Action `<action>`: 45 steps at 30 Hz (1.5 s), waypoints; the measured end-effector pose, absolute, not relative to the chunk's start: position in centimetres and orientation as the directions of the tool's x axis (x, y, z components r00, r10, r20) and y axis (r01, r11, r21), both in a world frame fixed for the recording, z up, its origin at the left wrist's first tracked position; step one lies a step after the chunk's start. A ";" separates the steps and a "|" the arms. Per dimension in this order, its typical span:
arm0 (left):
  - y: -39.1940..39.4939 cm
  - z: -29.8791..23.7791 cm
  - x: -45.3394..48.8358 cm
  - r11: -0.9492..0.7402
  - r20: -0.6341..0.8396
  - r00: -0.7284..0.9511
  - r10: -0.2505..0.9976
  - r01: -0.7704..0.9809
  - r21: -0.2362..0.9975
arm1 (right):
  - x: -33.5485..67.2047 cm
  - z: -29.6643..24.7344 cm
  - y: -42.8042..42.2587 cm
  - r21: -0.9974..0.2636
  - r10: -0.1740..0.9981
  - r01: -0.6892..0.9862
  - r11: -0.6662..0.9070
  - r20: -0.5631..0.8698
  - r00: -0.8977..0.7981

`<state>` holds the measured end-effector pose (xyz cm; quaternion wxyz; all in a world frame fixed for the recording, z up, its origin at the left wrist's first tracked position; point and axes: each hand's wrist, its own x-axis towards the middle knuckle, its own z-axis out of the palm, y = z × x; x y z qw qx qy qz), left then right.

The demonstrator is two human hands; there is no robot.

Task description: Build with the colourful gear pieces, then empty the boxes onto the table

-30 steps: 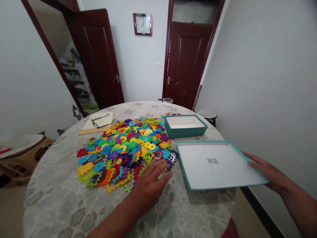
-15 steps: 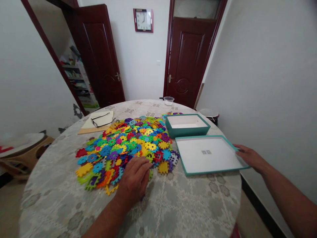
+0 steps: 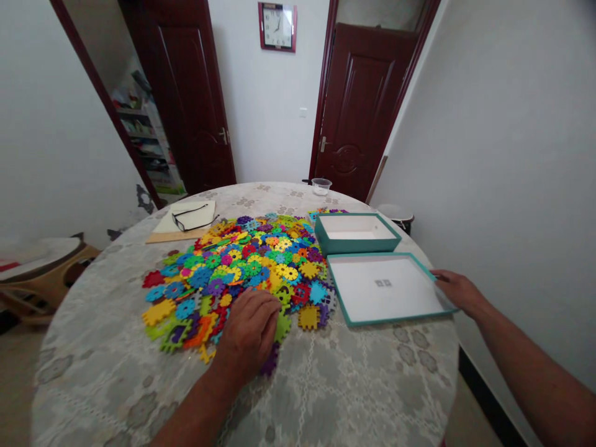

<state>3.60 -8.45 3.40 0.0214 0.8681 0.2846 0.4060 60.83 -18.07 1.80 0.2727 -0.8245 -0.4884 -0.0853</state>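
A heap of colourful plastic gear and snowflake pieces covers the middle of a round table. My left hand lies palm down on the near edge of the heap, its fingers curled over some pieces. To the right lies a shallow teal box lid, white inside. My right hand rests at the lid's right edge and touches it with bent fingers. Behind the lid stands the deeper teal box.
A pair of black glasses lies on a tan book at the far left of the table. A small clear cup stands at the far edge. A low wooden stool is left of the table; a white wall runs close on the right.
The lid has come down from tilted over the table's right edge and now lies flat on the table. My left hand slid left along the heap and its fingers curled in.
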 end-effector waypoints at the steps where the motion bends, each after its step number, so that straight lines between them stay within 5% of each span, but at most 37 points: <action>1: -8.4 3.4 3.6 -0.834 0.692 0.504 0.516 0.479 0.274 | 60.7 1.8 -17.9 -0.380 0.775 0.849 -0.368 0.379 0.506; 6: -8.0 4.1 2.8 -0.792 0.707 0.440 0.554 0.540 0.285 | 60.5 2.6 -17.9 -0.422 0.801 0.813 -0.401 0.270 0.535; 11: -6.7 5.9 1.1 -0.655 0.694 0.323 0.643 0.701 0.281 | 55.8 4.2 -17.8 -0.283 0.733 0.854 -0.436 0.439 0.519; 13: -5.6 6.7 0.3 -0.572 0.661 0.296 0.690 0.782 0.247 | 51.2 4.7 -17.2 -0.271 0.790 0.922 -0.277 0.482 0.379; 16: -3.5 7.3 -0.7 -0.424 0.567 0.273 0.777 0.893 0.152 | 41.9 5.3 -16.1 -0.319 0.860 0.935 0.158 0.509 0.028; 20: -0.2 6.6 -1.6 -0.261 0.395 0.223 0.891 0.964 0.045 | 29.9 5.0 -14.7 -0.255 0.812 0.837 0.484 0.489 -0.320; 27: 4.9 5.2 -0.4 -0.253 0.274 0.230 0.934 0.966 0.051 | 21.5 1.4 -11.0 -0.164 0.883 0.903 0.397 0.336 -0.328; 45: 16.5 4.7 8.3 -0.314 0.108 0.302 0.947 0.940 0.133 | 21.3 -1.6 -9.9 -0.145 0.842 0.891 0.430 0.422 -0.337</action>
